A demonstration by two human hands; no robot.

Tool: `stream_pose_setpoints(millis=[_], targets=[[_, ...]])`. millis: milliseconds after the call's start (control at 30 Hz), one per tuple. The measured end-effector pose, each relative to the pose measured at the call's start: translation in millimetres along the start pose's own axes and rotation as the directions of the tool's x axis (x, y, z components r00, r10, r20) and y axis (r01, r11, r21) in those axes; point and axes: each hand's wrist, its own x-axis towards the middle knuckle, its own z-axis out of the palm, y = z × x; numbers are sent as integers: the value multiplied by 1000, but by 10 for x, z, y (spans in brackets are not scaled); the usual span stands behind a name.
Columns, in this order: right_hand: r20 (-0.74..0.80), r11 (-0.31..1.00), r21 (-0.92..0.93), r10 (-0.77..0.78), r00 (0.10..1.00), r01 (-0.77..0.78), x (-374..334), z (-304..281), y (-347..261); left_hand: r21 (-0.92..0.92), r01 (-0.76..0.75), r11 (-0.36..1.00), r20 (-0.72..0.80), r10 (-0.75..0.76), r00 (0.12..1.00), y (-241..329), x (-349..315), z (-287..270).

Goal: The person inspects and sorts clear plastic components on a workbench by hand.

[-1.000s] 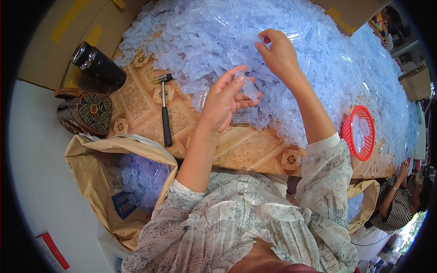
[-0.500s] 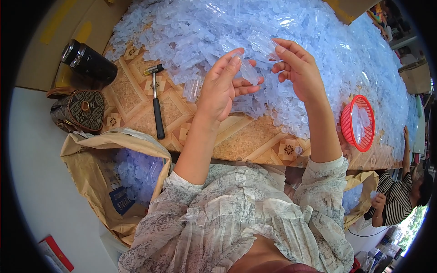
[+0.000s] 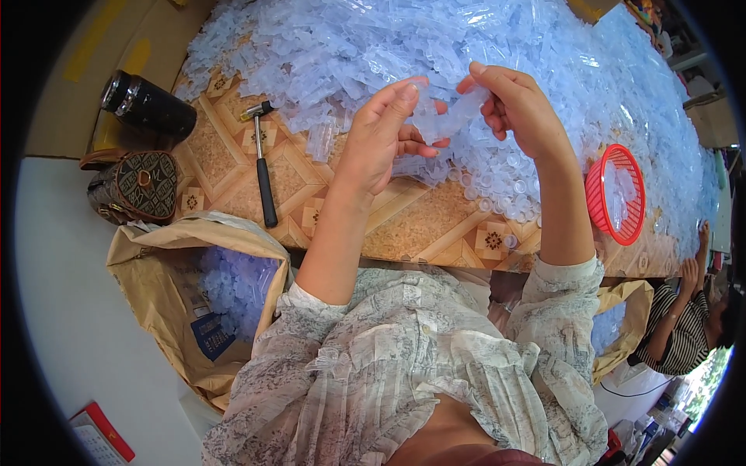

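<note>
My left hand [image 3: 382, 136] and my right hand [image 3: 519, 109] are raised together over the table, both gripping the same clear plastic piece [image 3: 449, 120] between their fingertips. Under and beyond them a huge heap of clear bluish plastic pieces [image 3: 404, 46] covers most of the patterned tabletop [image 3: 420, 225]. My forearms, in light patterned sleeves, come up from the lower edge.
A small hammer [image 3: 263, 167] lies left of my left hand. A dark flask [image 3: 148, 105] and a brown patterned bag [image 3: 138, 186] sit at the table's left end. A tan sack [image 3: 194, 287] holds plastic pieces. A red basket [image 3: 618, 194] stands right; another person [image 3: 688, 318] sits beyond.
My right hand came back from reaching into the heap and met my left hand. Both now hold one clear piece between them.
</note>
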Motion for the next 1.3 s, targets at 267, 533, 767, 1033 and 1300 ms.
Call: stream_pose_setpoints(millis=[267, 533, 767, 1033, 1300], targets=[[122, 971, 237, -60, 991, 29, -48, 135, 151, -165, 77, 983, 103, -61, 993, -64, 6, -5], [-26, 927, -244, -300, 954, 285, -177, 312, 296, -186, 54, 981, 47, -46, 998, -135, -3, -29], [-140, 846, -451, -383, 913, 285, -266, 459, 279, -145, 54, 988, -7, -55, 998, -70, -34, 37], [-206, 741, -612, -486, 849, 276, -249, 357, 354, -23, -23, 999, -62, 21, 998, -13, -25, 20], [-268, 699, -572, -653, 708, 428, 68, -28, 289, -17, -30, 999, -40, 29, 999, -21, 42, 29]])
